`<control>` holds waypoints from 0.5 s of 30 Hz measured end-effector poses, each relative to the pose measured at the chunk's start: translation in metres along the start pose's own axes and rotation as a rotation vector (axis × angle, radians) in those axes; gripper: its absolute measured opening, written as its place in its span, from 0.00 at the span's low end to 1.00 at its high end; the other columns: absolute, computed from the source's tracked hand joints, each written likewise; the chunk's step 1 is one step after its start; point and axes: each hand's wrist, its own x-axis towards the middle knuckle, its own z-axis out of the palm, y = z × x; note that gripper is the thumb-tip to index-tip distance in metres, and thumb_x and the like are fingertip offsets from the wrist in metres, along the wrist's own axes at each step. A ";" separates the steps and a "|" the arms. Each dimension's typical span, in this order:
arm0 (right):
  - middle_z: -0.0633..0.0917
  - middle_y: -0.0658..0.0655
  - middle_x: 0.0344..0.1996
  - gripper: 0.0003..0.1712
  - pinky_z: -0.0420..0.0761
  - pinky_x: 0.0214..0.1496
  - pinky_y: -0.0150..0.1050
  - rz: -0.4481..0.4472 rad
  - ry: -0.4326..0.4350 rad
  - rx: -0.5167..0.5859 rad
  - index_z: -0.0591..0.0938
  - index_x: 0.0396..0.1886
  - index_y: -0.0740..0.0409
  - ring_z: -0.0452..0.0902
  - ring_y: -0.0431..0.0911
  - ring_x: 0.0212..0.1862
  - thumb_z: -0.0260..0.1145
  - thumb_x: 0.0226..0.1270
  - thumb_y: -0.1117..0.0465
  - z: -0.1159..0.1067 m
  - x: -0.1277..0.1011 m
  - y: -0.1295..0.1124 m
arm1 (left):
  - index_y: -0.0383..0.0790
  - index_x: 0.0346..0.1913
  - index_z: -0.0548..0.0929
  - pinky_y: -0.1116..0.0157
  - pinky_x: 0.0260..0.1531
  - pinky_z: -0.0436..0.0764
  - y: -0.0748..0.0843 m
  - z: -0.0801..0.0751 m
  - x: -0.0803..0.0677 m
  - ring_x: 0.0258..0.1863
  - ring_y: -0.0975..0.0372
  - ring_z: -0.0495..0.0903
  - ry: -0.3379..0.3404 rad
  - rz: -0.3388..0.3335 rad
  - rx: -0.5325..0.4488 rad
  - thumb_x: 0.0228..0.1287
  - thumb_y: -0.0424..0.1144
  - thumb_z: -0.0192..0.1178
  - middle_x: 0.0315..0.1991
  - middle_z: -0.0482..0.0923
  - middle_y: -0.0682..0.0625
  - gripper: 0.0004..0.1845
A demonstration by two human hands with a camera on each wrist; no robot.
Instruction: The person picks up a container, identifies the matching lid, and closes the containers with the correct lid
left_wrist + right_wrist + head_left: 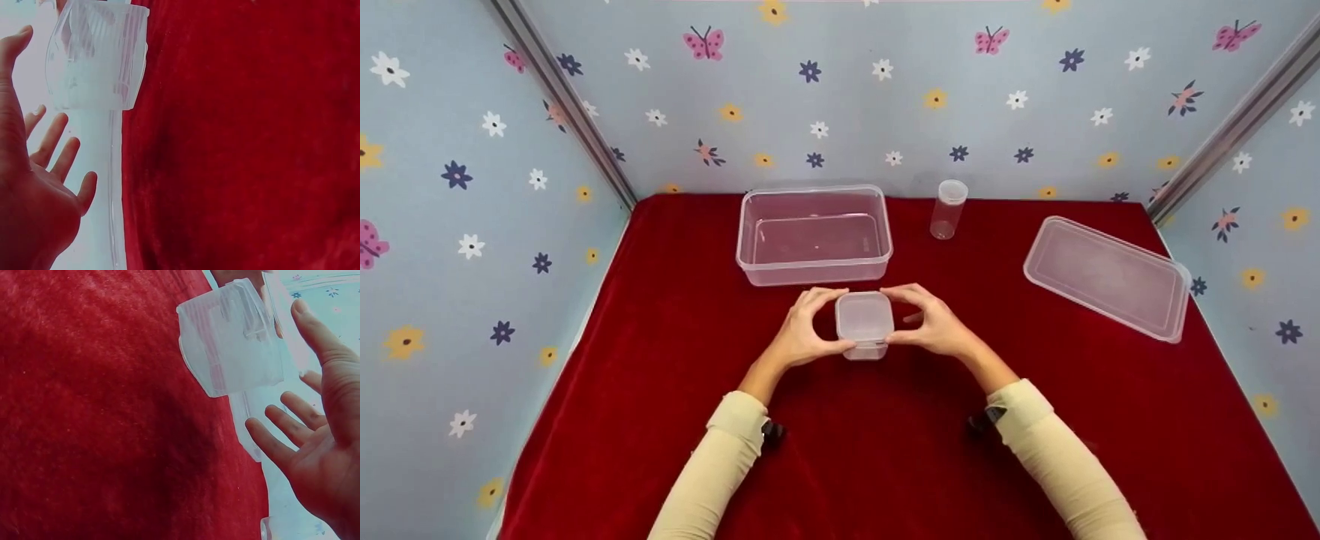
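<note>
Both hands at the middle of the red worktop (pixel 660 420), around a small square lidded container (pixel 864 324) of clear plastic. Left hand (pixel 804 330) at its left side, fingers curled over the far edge and thumb near the front corner; right hand (pixel 931 324) mirrored at its right side. In the wrist views, fingers spread and fairly straight with a visible gap to the container walls, so cannot tell for certain whether the hands grip it or only frame it; in the head view, fingertips seem to touch its top edges. Container upright, lid on, a small clasp at its near side, just in front of a large open rectangular tub (pixel 814 234) standing empty toward the back. A slim clear vial (pixel 947 209) with a pale cap upright to the right of the tub, near the back wall. A large rectangular lid (pixel 1108 276) lying flat and angled at the far right, well apart from the tub. Cream sleeves (pixel 712 465) on both forearms, flowered wallpaper (pixel 450 225) around the worktop.
</note>
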 end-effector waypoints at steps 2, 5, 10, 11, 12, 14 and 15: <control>0.81 0.68 0.73 0.46 0.90 0.66 0.65 0.012 -0.005 -0.006 0.80 0.79 0.60 0.79 0.66 0.78 0.88 0.62 0.64 0.001 0.000 0.000 | 0.40 0.77 0.82 0.38 0.75 0.75 0.000 0.000 0.000 0.70 0.42 0.78 -0.006 -0.009 -0.009 0.52 0.49 0.88 0.68 0.84 0.39 0.48; 0.81 0.68 0.73 0.45 0.91 0.66 0.63 0.024 -0.009 -0.015 0.80 0.80 0.60 0.79 0.65 0.78 0.88 0.63 0.63 0.002 -0.001 0.001 | 0.41 0.77 0.82 0.38 0.77 0.75 -0.001 0.000 0.000 0.71 0.42 0.78 -0.018 -0.025 -0.012 0.52 0.49 0.88 0.68 0.84 0.39 0.48; 0.81 0.68 0.73 0.45 0.92 0.64 0.62 0.031 -0.011 -0.027 0.80 0.80 0.60 0.80 0.66 0.77 0.87 0.64 0.63 0.003 -0.002 0.002 | 0.40 0.79 0.81 0.39 0.79 0.74 -0.003 0.001 0.000 0.72 0.44 0.78 -0.039 -0.047 -0.014 0.53 0.48 0.88 0.69 0.83 0.39 0.49; 0.81 0.68 0.72 0.45 0.93 0.63 0.62 0.031 -0.013 -0.028 0.79 0.80 0.60 0.81 0.66 0.77 0.87 0.64 0.63 0.003 -0.002 0.003 | 0.39 0.79 0.80 0.39 0.79 0.74 -0.004 0.001 0.000 0.72 0.44 0.77 -0.044 -0.051 -0.021 0.53 0.48 0.88 0.69 0.83 0.38 0.50; 0.81 0.69 0.71 0.45 0.93 0.62 0.62 0.029 -0.017 -0.029 0.79 0.80 0.61 0.81 0.66 0.76 0.87 0.65 0.63 0.004 -0.002 0.004 | 0.37 0.79 0.80 0.39 0.80 0.73 -0.004 0.001 -0.001 0.73 0.44 0.77 -0.050 -0.054 -0.025 0.53 0.47 0.88 0.69 0.82 0.38 0.50; 0.81 0.69 0.70 0.45 0.94 0.60 0.62 0.026 -0.023 -0.026 0.79 0.80 0.62 0.82 0.67 0.74 0.87 0.65 0.63 0.005 -0.003 0.005 | 0.35 0.79 0.79 0.38 0.80 0.73 -0.005 0.001 -0.002 0.73 0.43 0.77 -0.058 -0.056 -0.029 0.53 0.47 0.88 0.69 0.82 0.37 0.50; 0.82 0.70 0.70 0.44 0.94 0.59 0.61 0.024 -0.024 -0.023 0.79 0.80 0.63 0.83 0.67 0.74 0.87 0.65 0.63 0.006 -0.003 0.006 | 0.36 0.79 0.79 0.38 0.80 0.73 -0.006 0.001 -0.002 0.73 0.43 0.77 -0.061 -0.057 -0.029 0.53 0.47 0.88 0.69 0.82 0.37 0.50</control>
